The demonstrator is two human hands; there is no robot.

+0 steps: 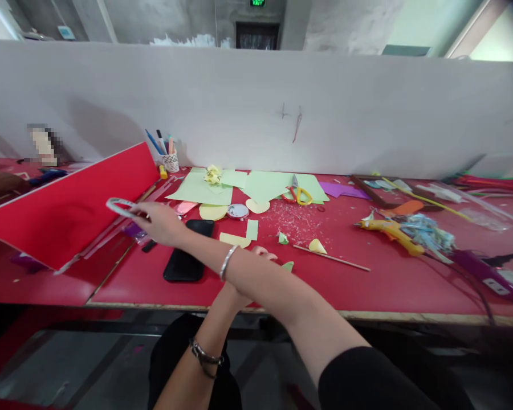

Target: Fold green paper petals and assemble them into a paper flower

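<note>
Right hand (158,222) pinches a slim white ring (110,205), apparently a tape roll, beyond and left of the black phone (188,253); left hand (263,254), right of the phone, is partly hidden by the right forearm (256,279), its grip impossible to tell. Ring looks light, fairly stiff, perhaps slick along the edge; best held by the rim, thumb against fingers, without squashing the loop.

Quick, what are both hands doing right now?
Left hand: mostly hidden behind the right forearm; open or closed cannot be told.
Right hand: closed, holding a pale ring.
</note>
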